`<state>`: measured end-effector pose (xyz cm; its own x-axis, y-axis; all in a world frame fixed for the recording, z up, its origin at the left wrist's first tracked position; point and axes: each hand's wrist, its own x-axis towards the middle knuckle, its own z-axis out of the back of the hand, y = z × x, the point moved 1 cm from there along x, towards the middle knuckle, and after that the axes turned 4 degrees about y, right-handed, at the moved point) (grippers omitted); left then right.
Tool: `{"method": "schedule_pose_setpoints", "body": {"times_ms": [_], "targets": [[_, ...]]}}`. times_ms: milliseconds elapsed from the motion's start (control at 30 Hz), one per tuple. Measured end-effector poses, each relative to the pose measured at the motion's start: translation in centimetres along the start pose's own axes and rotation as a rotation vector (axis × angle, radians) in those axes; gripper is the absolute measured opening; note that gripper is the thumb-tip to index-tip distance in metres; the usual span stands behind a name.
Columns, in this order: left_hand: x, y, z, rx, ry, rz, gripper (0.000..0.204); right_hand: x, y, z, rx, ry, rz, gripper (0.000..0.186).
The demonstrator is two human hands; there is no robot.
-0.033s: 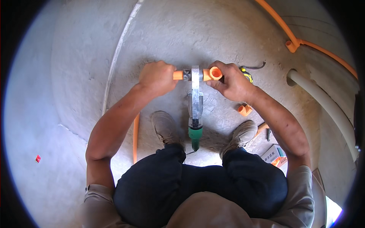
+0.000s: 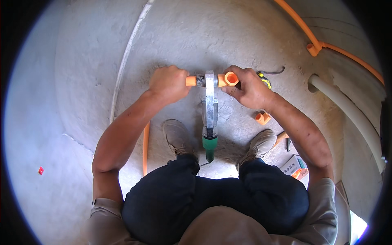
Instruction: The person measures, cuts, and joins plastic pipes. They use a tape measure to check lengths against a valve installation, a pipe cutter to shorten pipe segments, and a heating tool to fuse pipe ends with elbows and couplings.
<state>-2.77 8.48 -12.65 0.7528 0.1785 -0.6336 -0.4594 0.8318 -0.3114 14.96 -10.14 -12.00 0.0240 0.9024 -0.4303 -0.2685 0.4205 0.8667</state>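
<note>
A pipe fusion welder [image 2: 210, 110] with a flat metal heating plate and a green handle stands between my feet, its handle towards me. My left hand [image 2: 169, 83] is closed round an orange plastic pipe piece [image 2: 191, 81], which meets the dark die on the plate's left side. On the other side my right hand [image 2: 254, 89] grips an orange pipe fitting [image 2: 231, 79], its round opening facing up and its side end against the right die. How deep either piece sits on its die I cannot tell.
Beyond my right hand lies a yellow-and-black tape measure [image 2: 265, 80]. A loose orange fitting [image 2: 262, 118] rests near my right shoe [image 2: 262, 142]. An open carton [image 2: 295, 166] stands further right. Orange pipe [image 2: 300, 22] and a thick pale pipe [image 2: 347, 108] run along the right side.
</note>
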Motion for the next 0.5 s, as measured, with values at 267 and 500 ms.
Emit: {"method": "schedule_pose_setpoints", "body": {"times_ms": [267, 500], "targets": [[-0.15, 0.02, -0.27, 0.03, -0.026, 0.016, 0.014, 0.21, -0.04, 0.07, 0.01, 0.035, -0.035, 0.028], [-0.08, -0.28, -0.04, 0.045, -0.015, 0.022, 0.015, 0.31, -0.07, 0.19, 0.042, 0.048, -0.079, 0.029]]}}
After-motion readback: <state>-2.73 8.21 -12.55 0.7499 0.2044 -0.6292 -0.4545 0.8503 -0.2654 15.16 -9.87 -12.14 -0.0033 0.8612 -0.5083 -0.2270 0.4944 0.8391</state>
